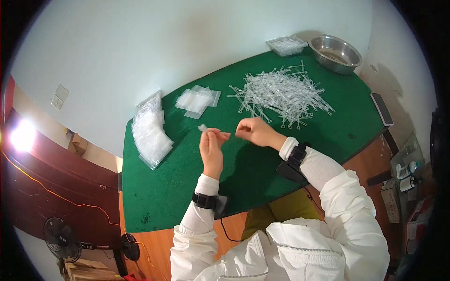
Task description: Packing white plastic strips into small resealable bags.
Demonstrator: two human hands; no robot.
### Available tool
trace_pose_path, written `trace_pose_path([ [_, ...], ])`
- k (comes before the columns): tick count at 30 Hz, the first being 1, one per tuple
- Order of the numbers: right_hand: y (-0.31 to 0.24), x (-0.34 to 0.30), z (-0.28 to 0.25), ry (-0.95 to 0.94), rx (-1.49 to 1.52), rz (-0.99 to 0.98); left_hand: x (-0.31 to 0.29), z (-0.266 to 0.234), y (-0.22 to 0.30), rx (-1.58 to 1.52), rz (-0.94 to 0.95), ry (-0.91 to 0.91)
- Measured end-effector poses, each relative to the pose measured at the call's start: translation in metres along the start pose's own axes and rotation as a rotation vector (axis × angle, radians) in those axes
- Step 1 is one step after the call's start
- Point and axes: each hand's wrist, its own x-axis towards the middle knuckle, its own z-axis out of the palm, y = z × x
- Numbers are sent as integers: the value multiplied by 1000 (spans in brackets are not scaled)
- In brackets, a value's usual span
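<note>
Over the middle of the green table, my left hand point(212, 149) has its fingers closed on a small translucent plastic bag point(202, 127), whose crumpled end sticks out above the thumb. My right hand point(257, 132) is just to the right, fingers bent into a pinch; whatever they hold, if anything, is too small to make out. A gap separates the two hands. Beyond my right hand spreads a large heap of thin clear plastic sticks with ring-shaped ends point(283, 93). Flat clear bags point(197, 100) lie loosely stacked beyond my left hand.
A long fanned row of clear bags point(151, 133) lies at the table's left. At the far right edge stand a clear tub of sticks point(287, 46) and a steel basin point(318, 43). A phone-like slab point(382, 109) lies on the right edge. Walls border the table's far side.
</note>
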Motion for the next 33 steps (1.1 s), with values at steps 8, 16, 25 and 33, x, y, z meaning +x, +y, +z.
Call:
trace_pose_path([
  [8, 2, -2, -51, 405, -830, 162, 10, -27, -4, -276, -203, 314],
  [16, 14, -4, -54, 300, -1068, 347, 10, -28, -3, -347, -228, 330],
  [25, 7, -6, -51, 299, -1054, 306, 10, -28, -4, -335, -239, 316],
  [33, 4, -4, -54, 252, -1024, 341, 9, -27, -3, -345, -286, 297],
])
